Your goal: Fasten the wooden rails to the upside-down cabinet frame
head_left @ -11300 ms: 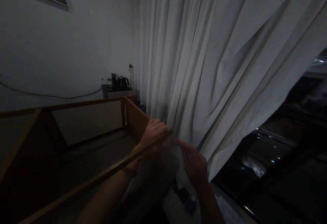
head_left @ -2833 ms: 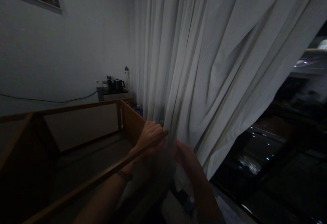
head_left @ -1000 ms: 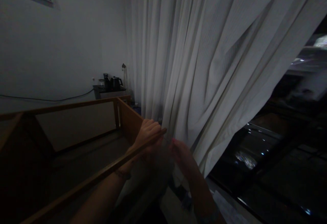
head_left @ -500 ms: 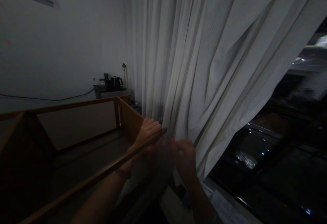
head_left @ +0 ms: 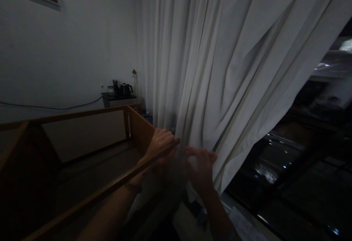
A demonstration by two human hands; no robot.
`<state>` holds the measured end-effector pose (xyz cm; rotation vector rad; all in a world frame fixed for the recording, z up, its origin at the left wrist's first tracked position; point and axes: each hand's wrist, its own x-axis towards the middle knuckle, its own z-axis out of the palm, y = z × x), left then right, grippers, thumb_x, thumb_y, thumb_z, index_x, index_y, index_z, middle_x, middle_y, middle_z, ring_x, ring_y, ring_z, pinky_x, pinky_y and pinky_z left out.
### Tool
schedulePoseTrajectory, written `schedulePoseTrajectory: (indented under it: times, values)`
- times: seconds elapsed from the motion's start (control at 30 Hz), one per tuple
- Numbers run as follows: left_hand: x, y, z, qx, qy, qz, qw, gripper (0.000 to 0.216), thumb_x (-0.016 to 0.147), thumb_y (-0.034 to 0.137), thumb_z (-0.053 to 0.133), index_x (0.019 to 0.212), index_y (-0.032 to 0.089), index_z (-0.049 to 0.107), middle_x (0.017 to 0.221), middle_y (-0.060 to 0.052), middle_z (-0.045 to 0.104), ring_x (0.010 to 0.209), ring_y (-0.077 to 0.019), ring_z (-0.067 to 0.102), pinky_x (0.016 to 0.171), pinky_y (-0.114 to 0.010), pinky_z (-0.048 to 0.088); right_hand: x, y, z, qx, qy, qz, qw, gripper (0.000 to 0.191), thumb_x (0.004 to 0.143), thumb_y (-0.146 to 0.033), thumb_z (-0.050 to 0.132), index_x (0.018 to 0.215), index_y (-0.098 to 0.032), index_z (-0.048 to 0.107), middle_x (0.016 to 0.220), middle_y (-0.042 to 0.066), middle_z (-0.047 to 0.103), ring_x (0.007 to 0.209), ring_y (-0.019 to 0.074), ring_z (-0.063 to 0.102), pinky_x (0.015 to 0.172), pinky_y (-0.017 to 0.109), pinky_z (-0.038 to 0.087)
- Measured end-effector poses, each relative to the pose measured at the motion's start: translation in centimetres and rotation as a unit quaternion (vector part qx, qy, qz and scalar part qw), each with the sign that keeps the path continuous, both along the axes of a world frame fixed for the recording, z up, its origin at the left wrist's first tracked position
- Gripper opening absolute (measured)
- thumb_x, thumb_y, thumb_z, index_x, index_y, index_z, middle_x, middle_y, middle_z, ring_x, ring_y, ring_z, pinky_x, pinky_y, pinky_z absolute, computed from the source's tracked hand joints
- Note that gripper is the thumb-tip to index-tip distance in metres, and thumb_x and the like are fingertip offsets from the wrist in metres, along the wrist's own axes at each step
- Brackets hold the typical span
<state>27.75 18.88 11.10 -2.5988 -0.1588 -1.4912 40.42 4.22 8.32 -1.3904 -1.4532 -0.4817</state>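
Observation:
My left hand is closed on the end part of a wooden furniture frame, its fingers over the far side and the forearm passing behind the front rail. To the right of the rail's end, apart from it, my right hand is raised before the curtain. Its fingers are bent toward each other as in a pinch and a little blurred. What they hold, if anything, I cannot make out. The frame has a side panel and lies at an angle across the left.
A long white curtain hangs close behind both hands. Dark window glass shows reflections at right. At the back, a small black-topped cabinet carries a kettle. Papers lie low at right.
My right hand has turned, with its fingers lifting and spreading slightly from a tighter fist. My left hand keeps its place on the frame. The view has shifted a little.

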Motion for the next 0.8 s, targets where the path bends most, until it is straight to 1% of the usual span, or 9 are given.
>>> schedulePoseTrajectory:
  times: [0.1, 0.23, 0.33, 0.4, 0.5, 0.6, 0.63, 0.7, 0.8]
  values:
    - [0.0, 0.0, 0.0, 0.001, 0.001, -0.004, 1.0, 0.023, 0.088, 0.036, 0.037, 0.07, 0.023, 0.043, 0.064, -0.001, 0.048, 0.065, -0.0204, 0.043, 0.064, -0.037, 0.03, 0.9, -0.3, -0.3, 0.031, -0.167, -0.057, 0.984, 0.022, 0.098, -0.042, 0.053, 0.111, -0.032, 0.068, 0.103, 0.0, 0.076, 0.098, 0.0211, 0.062, 0.091, 0.038, 0.034]
    - [0.0, -0.1, 0.0, -0.002, -0.007, -0.012, 1.0, 0.022, 0.088, 0.035, 0.037, 0.069, 0.023, 0.04, 0.064, -0.001, 0.047, 0.065, -0.0204, 0.042, 0.064, -0.037, 0.03, 0.6, 0.1, 0.1, 0.075, -0.175, -0.077, 0.979, 0.017, 0.099, -0.032, 0.055, 0.097, -0.031, 0.072, 0.083, -0.004, 0.077, 0.088, 0.0186, 0.062, 0.09, 0.037, 0.03]
    - [0.0, 0.0, -0.1, -0.008, -0.002, -0.01, 1.0, 0.022, 0.087, 0.035, 0.037, 0.07, 0.023, 0.041, 0.063, -0.001, 0.047, 0.065, -0.0208, 0.043, 0.065, -0.038, 0.03, -0.4, 0.8, 1.3, 0.077, -0.04, -0.104, 0.991, 0.036, 0.098, -0.041, 0.052, 0.072, -0.026, 0.071, 0.063, -0.002, 0.069, 0.079, 0.0199, 0.06, 0.088, 0.039, 0.029]
    - [0.1, 0.0, -0.1, -0.01, -0.004, -0.013, 1.0, 0.023, 0.087, 0.037, 0.037, 0.071, 0.023, 0.043, 0.064, -0.001, 0.047, 0.066, -0.0211, 0.044, 0.065, -0.038, 0.03, -0.9, 1.2, 2.0, 0.01, 0.105, -0.045, 0.993, 0.048, 0.098, -0.045, 0.047, 0.06, -0.022, 0.066, 0.059, -0.001, 0.062, 0.071, 0.0183, 0.058, 0.083, 0.038, 0.032]
    - [0.1, 0.1, -0.1, -0.012, -0.005, -0.018, 1.0, 0.024, 0.088, 0.038, 0.037, 0.07, 0.023, 0.043, 0.063, -0.001, 0.047, 0.065, -0.0211, 0.044, 0.065, -0.038, 0.03, -1.1, 1.6, 2.4, -0.107, 0.328, 0.13, 0.93, 0.055, 0.094, -0.053, 0.045, 0.052, -0.021, 0.06, 0.053, -0.001, 0.057, 0.055, 0.0151, 0.053, 0.067, 0.032, 0.038]
    - [0.0, 0.0, -0.1, -0.019, 0.009, -0.012, 1.0, 0.025, 0.087, 0.038, 0.036, 0.069, 0.023, 0.042, 0.063, -0.001, 0.048, 0.065, -0.0208, 0.044, 0.064, -0.039, 0.031, -0.9, 1.6, 2.0, -0.167, 0.405, 0.213, 0.873, 0.055, 0.091, -0.058, 0.046, 0.053, -0.02, 0.06, 0.05, -0.001, 0.056, 0.049, 0.0144, 0.05, 0.059, 0.03, 0.038]
    - [0.0, 0.0, -0.1, -0.019, 0.011, -0.013, 1.0, 0.025, 0.088, 0.038, 0.036, 0.069, 0.023, 0.043, 0.063, -0.002, 0.048, 0.065, -0.0207, 0.044, 0.064, -0.039, 0.031, -0.8, 1.5, 1.8, -0.168, 0.391, 0.209, 0.88, 0.055, 0.092, -0.057, 0.044, 0.055, -0.02, 0.061, 0.051, 0.0, 0.058, 0.051, 0.0151, 0.052, 0.06, 0.031, 0.039]
    - [0.0, 0.0, 0.0, -0.014, 0.005, -0.016, 1.0, 0.025, 0.088, 0.037, 0.036, 0.07, 0.022, 0.044, 0.064, -0.002, 0.048, 0.065, -0.0207, 0.044, 0.064, -0.039, 0.031, -0.6, 1.2, 1.5, -0.134, 0.311, 0.153, 0.928, 0.053, 0.097, -0.054, 0.038, 0.068, -0.02, 0.068, 0.06, 0.001, 0.064, 0.062, 0.0175, 0.059, 0.07, 0.033, 0.039]
    - [0.0, 0.0, -0.1, -0.008, 0.001, -0.017, 1.0, 0.025, 0.088, 0.037, 0.037, 0.069, 0.022, 0.045, 0.064, -0.002, 0.049, 0.065, -0.0207, 0.044, 0.064, -0.039, 0.031, -0.1, 0.5, 1.3, -0.019, 0.1, -0.003, 0.995, 0.039, 0.098, -0.049, 0.042, 0.093, -0.023, 0.07, 0.084, 0.002, 0.074, 0.08, 0.0199, 0.063, 0.085, 0.038, 0.031]
